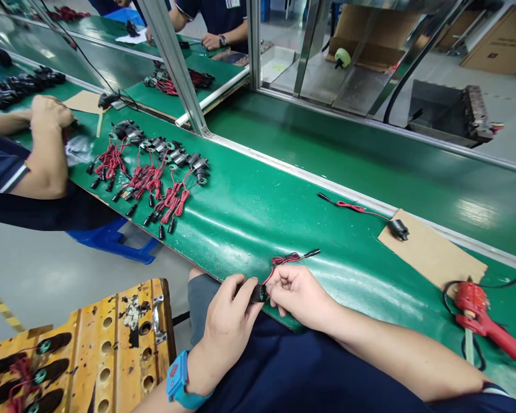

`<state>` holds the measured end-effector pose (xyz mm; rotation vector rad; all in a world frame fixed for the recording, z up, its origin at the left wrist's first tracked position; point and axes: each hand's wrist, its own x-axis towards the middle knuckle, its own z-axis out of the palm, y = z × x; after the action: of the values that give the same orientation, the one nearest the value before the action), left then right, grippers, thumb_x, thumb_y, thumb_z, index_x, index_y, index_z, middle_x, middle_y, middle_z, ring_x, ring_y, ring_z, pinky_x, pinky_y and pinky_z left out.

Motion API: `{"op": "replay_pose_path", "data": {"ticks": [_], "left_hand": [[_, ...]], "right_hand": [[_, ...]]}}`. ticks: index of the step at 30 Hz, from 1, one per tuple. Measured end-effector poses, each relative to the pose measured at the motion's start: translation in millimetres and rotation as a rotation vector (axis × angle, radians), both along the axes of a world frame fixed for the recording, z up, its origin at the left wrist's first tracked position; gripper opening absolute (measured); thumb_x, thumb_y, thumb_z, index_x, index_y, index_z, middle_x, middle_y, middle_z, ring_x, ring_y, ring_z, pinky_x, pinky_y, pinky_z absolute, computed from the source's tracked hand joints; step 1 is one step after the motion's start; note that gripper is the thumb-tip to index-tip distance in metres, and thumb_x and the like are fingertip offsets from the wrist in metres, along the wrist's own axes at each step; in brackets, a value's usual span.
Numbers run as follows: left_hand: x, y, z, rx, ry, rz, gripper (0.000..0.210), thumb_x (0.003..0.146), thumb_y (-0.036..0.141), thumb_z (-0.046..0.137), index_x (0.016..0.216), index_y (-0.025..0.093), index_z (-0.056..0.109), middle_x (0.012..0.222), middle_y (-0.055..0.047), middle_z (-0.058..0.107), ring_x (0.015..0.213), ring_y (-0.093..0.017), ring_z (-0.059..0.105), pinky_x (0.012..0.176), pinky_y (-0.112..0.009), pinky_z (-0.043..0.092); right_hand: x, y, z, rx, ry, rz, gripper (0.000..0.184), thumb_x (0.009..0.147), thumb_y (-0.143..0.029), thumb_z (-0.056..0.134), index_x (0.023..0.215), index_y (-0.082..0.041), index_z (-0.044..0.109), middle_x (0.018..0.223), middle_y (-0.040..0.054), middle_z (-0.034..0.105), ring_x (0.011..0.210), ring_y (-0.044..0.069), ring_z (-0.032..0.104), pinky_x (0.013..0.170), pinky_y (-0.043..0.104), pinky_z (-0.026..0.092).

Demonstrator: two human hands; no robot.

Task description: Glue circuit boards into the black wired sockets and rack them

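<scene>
At the near edge of the green bench, my left hand (234, 312) is closed around a small black motor-like part (259, 293) with green showing on its end. A red-and-black cable (286, 260) leads from that part, bundled in the middle and ending in a black plug on the bench. My right hand (298, 295) is closed in a pinch at the part's green end, where the wire comes out; its fingertips partly hide what they grip. Further right, a similar black part (399, 229) with its own cable rests on a cardboard sheet (434, 249).
A red glue gun (473, 307) lies at the right. Several wired black parts (155, 172) are piled on the left of the bench, beside a co-worker's arm (47, 149). A yellow rack (120, 344) with holes stands lower left. A metal post (176, 69) rises behind.
</scene>
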<state>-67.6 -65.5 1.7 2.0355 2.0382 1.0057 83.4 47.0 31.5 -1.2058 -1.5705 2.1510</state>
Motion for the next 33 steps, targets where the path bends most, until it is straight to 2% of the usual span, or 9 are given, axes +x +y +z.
{"op": "replay_pose_path", "data": {"ticks": [7,15,19,26,33], "left_hand": [[1.0,-2.0,-1.3,0.007,-0.054,0.008,0.030,0.093,0.014,0.067,0.122,0.017,0.059,0.108,-0.010,0.059,0.096,-0.021,0.065,0.086,-0.033,0.058],[2.9,-0.8,-0.3,-0.042,-0.134,-0.008,0.030,0.095,0.018,0.066,0.124,0.018,0.059,0.110,-0.009,0.061,0.099,-0.021,0.065,0.089,-0.033,0.057],[2.4,-0.8,-0.6,-0.089,-0.123,-0.051,0.032,0.097,0.023,0.064,0.129,0.019,0.058,0.113,-0.011,0.063,0.102,-0.023,0.066,0.091,-0.036,0.057],[1.7,0.5,-0.2,-0.135,-0.216,-0.081,0.033,0.097,0.028,0.065,0.129,0.018,0.060,0.113,-0.010,0.065,0.102,-0.022,0.067,0.091,-0.035,0.058],[2.9,-0.9,0.1,-0.123,-0.227,-0.070,0.031,0.097,0.026,0.066,0.127,0.018,0.061,0.112,-0.010,0.064,0.101,-0.022,0.067,0.090,-0.034,0.058]], "right_hand": [[4.5,2.6,1.9,-0.020,-0.030,0.019,0.006,0.070,-0.022,0.058,0.072,-0.018,0.061,0.057,-0.0045,0.063,0.040,0.008,0.056,0.038,0.015,0.034],[9.9,2.6,-3.7,0.038,-0.014,0.098,0.011,0.081,-0.027,0.056,0.080,-0.018,0.062,0.065,-0.0023,0.066,0.045,0.008,0.058,0.042,0.017,0.038],[16.3,2.6,-4.1,0.178,-0.026,0.172,0.007,0.083,-0.020,0.055,0.080,-0.018,0.060,0.066,-0.0029,0.064,0.049,0.010,0.057,0.047,0.019,0.040],[19.9,0.9,-6.7,0.516,-0.041,0.192,0.011,0.091,-0.021,0.054,0.081,-0.018,0.058,0.064,-0.0045,0.051,0.056,0.010,0.044,0.057,0.024,0.034],[27.0,3.5,-3.5,0.634,-0.029,0.233,0.017,0.096,-0.018,0.051,0.084,-0.018,0.062,0.069,-0.0022,0.062,0.058,0.011,0.053,0.059,0.024,0.038]]}}
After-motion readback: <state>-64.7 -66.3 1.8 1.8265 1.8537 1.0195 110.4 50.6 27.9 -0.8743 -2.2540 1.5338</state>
